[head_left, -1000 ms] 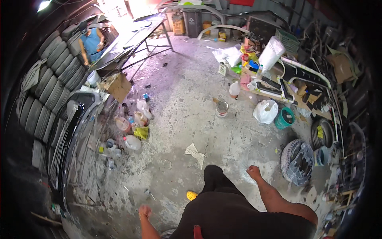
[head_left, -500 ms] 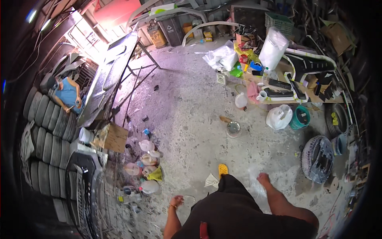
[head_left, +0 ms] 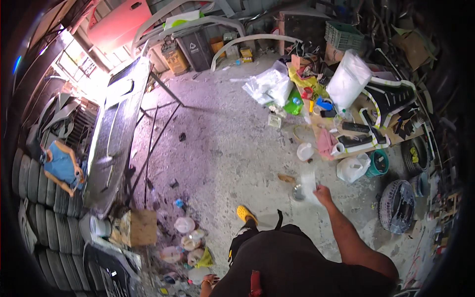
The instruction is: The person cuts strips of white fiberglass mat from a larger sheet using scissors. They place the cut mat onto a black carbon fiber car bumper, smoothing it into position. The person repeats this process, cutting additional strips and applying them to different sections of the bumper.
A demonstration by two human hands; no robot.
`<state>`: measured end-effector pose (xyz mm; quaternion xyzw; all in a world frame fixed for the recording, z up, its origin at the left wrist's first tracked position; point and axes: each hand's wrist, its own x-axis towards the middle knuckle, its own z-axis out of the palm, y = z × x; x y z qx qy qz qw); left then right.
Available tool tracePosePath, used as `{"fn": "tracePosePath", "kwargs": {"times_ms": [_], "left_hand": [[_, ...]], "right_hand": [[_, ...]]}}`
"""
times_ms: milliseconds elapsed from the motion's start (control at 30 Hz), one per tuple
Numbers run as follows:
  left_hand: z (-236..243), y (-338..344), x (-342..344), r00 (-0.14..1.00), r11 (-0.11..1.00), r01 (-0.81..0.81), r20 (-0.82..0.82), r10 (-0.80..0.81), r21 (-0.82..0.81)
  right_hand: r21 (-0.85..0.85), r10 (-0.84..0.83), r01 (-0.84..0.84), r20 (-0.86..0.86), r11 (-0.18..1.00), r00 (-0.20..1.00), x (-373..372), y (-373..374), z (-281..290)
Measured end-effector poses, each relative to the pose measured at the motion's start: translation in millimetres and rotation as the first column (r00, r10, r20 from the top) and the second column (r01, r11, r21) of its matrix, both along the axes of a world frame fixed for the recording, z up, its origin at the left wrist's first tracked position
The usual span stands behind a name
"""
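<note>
My right hand reaches forward, its fingers closed on a thin translucent plastic sheet. The sheet hangs beside a round metal can on the floor and covers part of it. Low in the view, my left hand hangs near my body with its fingers apart and nothing visible in it. Closest to that hand are a pale plastic jug and a yellow-green cloth.
On the left, a long panel rests on a metal stand, a person in blue beside it. Stacked tyres line that side. At right lie a plastic roll, a white bag, a green bucket and a tyre.
I have stepped forward, and the can now sits closer to my body. My right hand has moved up with the plastic sheet. My left hand has dropped toward the lower edge.
</note>
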<state>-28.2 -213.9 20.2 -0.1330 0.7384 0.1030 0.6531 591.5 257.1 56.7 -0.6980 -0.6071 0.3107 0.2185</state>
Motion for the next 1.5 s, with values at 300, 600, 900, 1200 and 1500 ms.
{"fn": "tracePosePath", "kwargs": {"times_ms": [300, 600, 900, 1200, 1500], "left_hand": [[46.3, 491.3, -188.6, 0.826, 0.669, 0.535, -0.487, -0.284, 0.516], [64.2, 834.2, -174.2, 0.75, 0.374, 0.655, -0.504, -0.429, 0.656], [45.7, 918.7, -218.5, 0.74, 0.71, 0.671, -0.137, -0.658, 0.214], [29.1, 1190.3, -317.0, 0.703, 0.659, 0.711, -0.257, -0.664, 0.245], [18.1, 1573.0, -273.9, 0.497, 0.331, 0.836, -0.345, -0.797, 0.438]], "right_hand": [[-0.213, -0.206, 0.215, 0.063, 0.953, 0.977, -118.8, -23.2, -11.7], [-0.34, -0.382, 0.382, 0.068, 0.859, 0.921, -197.4, 142.3, -43.7], [-0.008, -0.494, 0.498, -0.133, 0.867, 0.859, -172.8, 471.1, -0.1], [-0.064, -0.631, 0.628, -0.11, 0.776, 0.768, -208.4, 582.2, -49.4], [-0.367, -0.774, 0.748, 0.105, 0.553, 0.624, -356.8, 625.9, -27.3]]}}
